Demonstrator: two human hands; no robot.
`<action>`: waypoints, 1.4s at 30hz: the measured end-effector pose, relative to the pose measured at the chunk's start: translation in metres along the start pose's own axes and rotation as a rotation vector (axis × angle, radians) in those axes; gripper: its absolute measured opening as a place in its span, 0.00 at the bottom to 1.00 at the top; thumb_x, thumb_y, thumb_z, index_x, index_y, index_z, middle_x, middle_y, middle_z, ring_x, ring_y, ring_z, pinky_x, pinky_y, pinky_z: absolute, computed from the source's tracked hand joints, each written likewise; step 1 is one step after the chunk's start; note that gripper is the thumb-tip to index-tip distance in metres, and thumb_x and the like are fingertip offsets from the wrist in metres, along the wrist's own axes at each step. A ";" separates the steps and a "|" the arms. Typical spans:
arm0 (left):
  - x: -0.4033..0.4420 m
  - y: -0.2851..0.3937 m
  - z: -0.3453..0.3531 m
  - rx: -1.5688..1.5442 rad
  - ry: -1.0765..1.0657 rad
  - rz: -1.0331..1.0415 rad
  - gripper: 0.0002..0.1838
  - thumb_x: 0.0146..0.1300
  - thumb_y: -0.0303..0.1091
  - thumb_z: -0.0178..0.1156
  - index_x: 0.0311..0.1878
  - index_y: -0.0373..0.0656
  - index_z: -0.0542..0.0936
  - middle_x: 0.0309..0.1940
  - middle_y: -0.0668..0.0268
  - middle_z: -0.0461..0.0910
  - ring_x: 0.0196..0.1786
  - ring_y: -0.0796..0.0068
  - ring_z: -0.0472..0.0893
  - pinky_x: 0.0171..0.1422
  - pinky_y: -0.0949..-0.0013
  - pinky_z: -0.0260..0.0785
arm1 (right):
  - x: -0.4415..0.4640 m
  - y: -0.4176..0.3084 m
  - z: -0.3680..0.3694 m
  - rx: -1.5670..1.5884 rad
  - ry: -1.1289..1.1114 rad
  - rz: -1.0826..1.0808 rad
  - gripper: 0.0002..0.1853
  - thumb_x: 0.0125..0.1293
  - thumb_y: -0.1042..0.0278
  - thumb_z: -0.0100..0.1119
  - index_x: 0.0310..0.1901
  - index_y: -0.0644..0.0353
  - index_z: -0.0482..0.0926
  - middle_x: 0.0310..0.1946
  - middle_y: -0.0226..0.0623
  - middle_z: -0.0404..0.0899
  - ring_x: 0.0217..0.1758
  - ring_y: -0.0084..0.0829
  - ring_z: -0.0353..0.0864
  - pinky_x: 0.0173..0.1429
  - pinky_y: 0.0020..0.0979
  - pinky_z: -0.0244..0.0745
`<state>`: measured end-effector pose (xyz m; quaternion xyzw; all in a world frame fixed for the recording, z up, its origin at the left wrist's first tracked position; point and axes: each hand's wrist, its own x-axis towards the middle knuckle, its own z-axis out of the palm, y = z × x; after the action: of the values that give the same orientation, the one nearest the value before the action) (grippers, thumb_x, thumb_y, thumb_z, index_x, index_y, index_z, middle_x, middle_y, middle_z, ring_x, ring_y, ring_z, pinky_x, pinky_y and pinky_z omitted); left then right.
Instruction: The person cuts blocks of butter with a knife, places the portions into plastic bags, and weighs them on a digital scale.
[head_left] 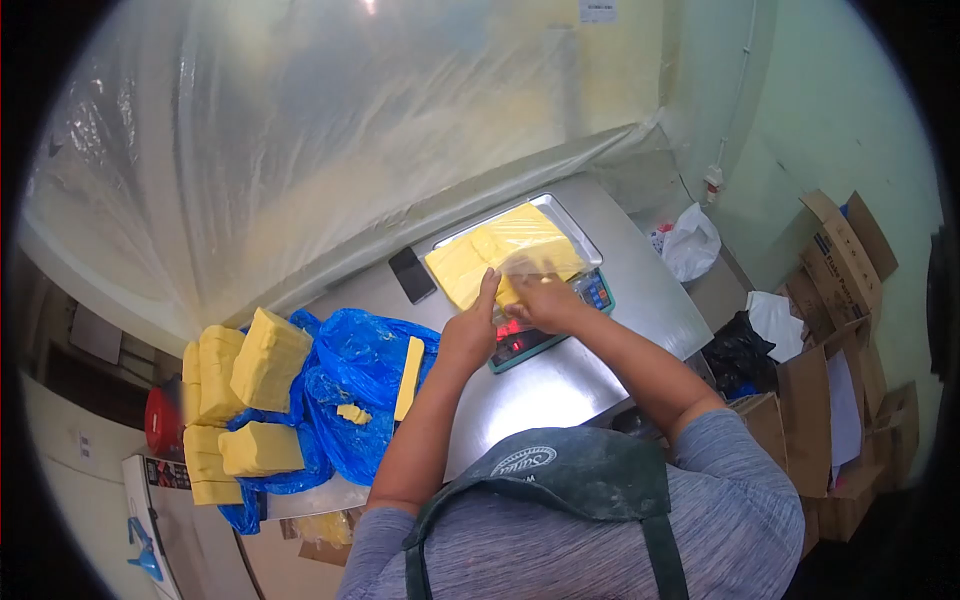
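Note:
A yellow, butter-like block [478, 262] lies on a metal tray [582, 232] over a digital scale [517, 352] with red digits and blue keys. Clear plastic film [545, 233] covers part of the block. My left hand [470, 332] rests against the block's near edge, fingers stretched out, holding nothing I can see. Beside it, my right hand [545, 303] is at the near right edge, its fingers bent around the film and partly blurred.
Several yellow blocks [272, 358] stand on a blue plastic bag [365, 355] at the left, with a thin yellow slab [409, 378]. A phone [412, 275] lies on the steel table [540, 400]. Cardboard boxes [810, 410] and a white bag [691, 243] are at the right.

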<state>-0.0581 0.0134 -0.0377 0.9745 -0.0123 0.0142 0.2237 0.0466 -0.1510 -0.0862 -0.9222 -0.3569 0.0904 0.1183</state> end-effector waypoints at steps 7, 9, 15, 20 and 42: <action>-0.032 -0.022 0.039 -0.010 0.036 0.226 0.44 0.57 0.24 0.55 0.78 0.60 0.54 0.69 0.55 0.71 0.42 0.43 0.84 0.45 0.48 0.76 | 0.011 -0.005 0.034 -0.139 0.151 -0.220 0.31 0.70 0.53 0.50 0.67 0.66 0.69 0.60 0.50 0.77 0.69 0.50 0.70 0.78 0.59 0.45; -0.072 -0.017 0.024 0.002 -0.032 0.188 0.38 0.58 0.25 0.56 0.74 0.57 0.63 0.70 0.60 0.70 0.39 0.48 0.84 0.43 0.53 0.77 | -0.006 -0.008 0.055 -0.195 0.615 -0.351 0.28 0.68 0.57 0.54 0.64 0.66 0.73 0.56 0.50 0.80 0.65 0.51 0.74 0.78 0.60 0.46; -0.213 -0.095 0.047 -0.267 0.572 -0.241 0.20 0.58 0.29 0.63 0.56 0.46 0.81 0.40 0.56 0.86 0.36 0.58 0.84 0.39 0.59 0.76 | -0.098 -0.042 0.075 0.399 0.668 -0.421 0.22 0.53 0.81 0.59 0.52 0.66 0.82 0.41 0.49 0.86 0.39 0.43 0.87 0.43 0.37 0.83; -0.312 -0.157 0.065 0.048 0.638 -0.644 0.15 0.60 0.30 0.64 0.50 0.37 0.79 0.42 0.54 0.81 0.45 0.52 0.80 0.48 0.57 0.73 | -0.072 -0.112 0.087 0.755 0.224 -0.371 0.19 0.62 0.74 0.58 0.55 0.62 0.81 0.42 0.50 0.85 0.43 0.43 0.86 0.52 0.39 0.80; -0.334 -0.165 0.066 -0.307 0.439 -0.666 0.10 0.68 0.37 0.58 0.44 0.42 0.73 0.45 0.52 0.74 0.44 0.41 0.79 0.45 0.45 0.72 | 0.047 -0.265 0.135 0.507 0.493 -0.124 0.27 0.56 0.60 0.73 0.53 0.66 0.75 0.48 0.50 0.79 0.51 0.47 0.82 0.58 0.40 0.78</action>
<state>-0.3858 0.1391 -0.1803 0.8546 0.3488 0.1462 0.3557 -0.1217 0.0916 -0.1438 -0.8343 -0.3391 -0.0565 0.4309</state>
